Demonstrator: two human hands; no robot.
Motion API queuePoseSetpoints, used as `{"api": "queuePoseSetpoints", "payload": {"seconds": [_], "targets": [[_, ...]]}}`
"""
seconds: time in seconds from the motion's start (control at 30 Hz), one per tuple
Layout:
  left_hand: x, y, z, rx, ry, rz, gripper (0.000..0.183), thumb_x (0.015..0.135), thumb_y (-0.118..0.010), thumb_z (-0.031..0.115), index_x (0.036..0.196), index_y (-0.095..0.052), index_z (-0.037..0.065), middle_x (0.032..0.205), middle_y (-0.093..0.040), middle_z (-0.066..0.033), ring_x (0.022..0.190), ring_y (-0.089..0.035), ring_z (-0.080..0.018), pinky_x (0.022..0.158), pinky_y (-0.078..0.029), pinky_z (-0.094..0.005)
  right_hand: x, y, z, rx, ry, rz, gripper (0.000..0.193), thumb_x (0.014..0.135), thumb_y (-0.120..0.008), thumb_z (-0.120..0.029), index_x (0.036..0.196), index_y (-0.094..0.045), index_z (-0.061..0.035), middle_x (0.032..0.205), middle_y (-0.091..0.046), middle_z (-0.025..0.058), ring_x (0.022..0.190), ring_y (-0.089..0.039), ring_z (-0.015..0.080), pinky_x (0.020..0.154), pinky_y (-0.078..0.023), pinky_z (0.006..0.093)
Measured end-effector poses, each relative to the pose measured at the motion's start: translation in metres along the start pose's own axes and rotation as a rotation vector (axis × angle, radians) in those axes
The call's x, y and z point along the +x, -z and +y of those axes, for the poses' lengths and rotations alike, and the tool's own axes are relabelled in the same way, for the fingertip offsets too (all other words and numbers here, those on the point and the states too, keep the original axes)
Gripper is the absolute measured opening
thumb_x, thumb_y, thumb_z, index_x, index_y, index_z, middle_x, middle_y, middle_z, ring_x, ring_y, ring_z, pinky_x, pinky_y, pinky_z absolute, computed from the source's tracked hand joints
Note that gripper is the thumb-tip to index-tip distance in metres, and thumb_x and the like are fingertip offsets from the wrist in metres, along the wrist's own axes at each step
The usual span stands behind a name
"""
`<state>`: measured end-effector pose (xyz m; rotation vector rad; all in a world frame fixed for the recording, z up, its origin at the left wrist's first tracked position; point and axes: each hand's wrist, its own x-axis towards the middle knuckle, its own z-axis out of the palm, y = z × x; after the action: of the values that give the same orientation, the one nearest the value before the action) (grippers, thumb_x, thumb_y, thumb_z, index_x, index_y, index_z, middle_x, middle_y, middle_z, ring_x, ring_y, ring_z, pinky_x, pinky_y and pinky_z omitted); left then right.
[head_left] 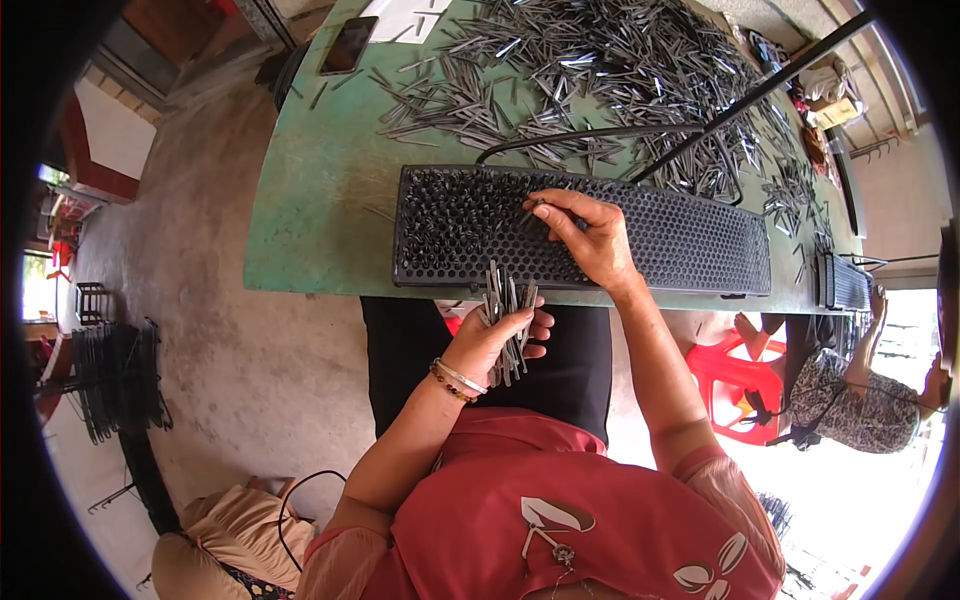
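Note:
My left hand, with bracelets at the wrist, is closed round a bundle of thin dark metal strips just below the table's near edge. Above it, my right hand pinches at the face of a long black perforated rack; what sits between its fingertips is too small to make out for sure, but it looks like the end of one strip. The rack's left part is filled with inserted strips standing in its holes. Toward its right end the holes show no strips.
A large heap of loose metal strips covers the far part of the green table. A phone lies at the far left. A black bar slants across the right. Another person works by a red stool.

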<state>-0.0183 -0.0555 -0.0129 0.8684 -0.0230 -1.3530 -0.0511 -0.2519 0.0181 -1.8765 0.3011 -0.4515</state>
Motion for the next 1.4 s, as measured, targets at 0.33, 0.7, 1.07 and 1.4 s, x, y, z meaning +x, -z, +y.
{"api": "queuePoseSetpoints", "payload": {"seconds": [0.33,0.7,1.07,1.4], "targets": [[0.000,0.001,0.001,0.010,0.010,0.008,0.024,0.091,-0.058,0.016,0.111,-0.058,0.003,0.095,-0.065,-0.0096,0.083,-0.064,-0.0177,0.068,-0.056,-0.0317,0.002,-0.001,0.005,-0.280,0.336,-0.013,0.020,0.081,-0.067,-0.004,0.101,-0.068,-0.0013,0.104,-0.063,0.0109,0.085,-0.062,0.0175,0.073,-0.050,0.0279],[-0.001,0.003,-0.002,0.034,-0.035,-0.016,0.026,0.091,-0.058,0.016,0.113,-0.057,0.003,0.096,-0.064,-0.0090,0.085,-0.063,-0.0169,0.068,-0.056,-0.0313,-0.007,-0.007,-0.006,-0.532,0.448,0.034,0.020,0.081,-0.067,-0.005,0.100,-0.068,-0.0029,0.106,-0.061,0.0095,0.078,-0.060,0.0182,0.069,-0.049,0.0278],[-0.003,-0.004,0.002,0.050,-0.172,-0.042,0.021,0.091,-0.059,0.014,0.109,-0.058,0.003,0.097,-0.066,-0.0099,0.082,-0.064,-0.0156,0.066,-0.056,-0.0294,-0.041,-0.006,-0.033,0.080,-0.210,-0.227,0.016,0.084,-0.068,-0.011,0.087,-0.067,0.0040,0.078,-0.060,0.0085,0.064,-0.062,0.0119,0.057,-0.048,0.0248],[-0.001,0.008,-0.004,0.066,-0.146,0.012,0.021,0.090,-0.061,0.015,0.107,-0.059,0.003,0.094,-0.066,-0.0094,0.077,-0.064,-0.0138,0.058,-0.053,-0.0255,-0.029,0.001,-0.025,0.306,-0.407,-0.081,0.022,0.089,-0.064,-0.016,0.101,-0.066,0.0018,0.083,-0.067,0.0039,0.064,-0.053,0.0044,0.055,-0.042,0.0180]]}}
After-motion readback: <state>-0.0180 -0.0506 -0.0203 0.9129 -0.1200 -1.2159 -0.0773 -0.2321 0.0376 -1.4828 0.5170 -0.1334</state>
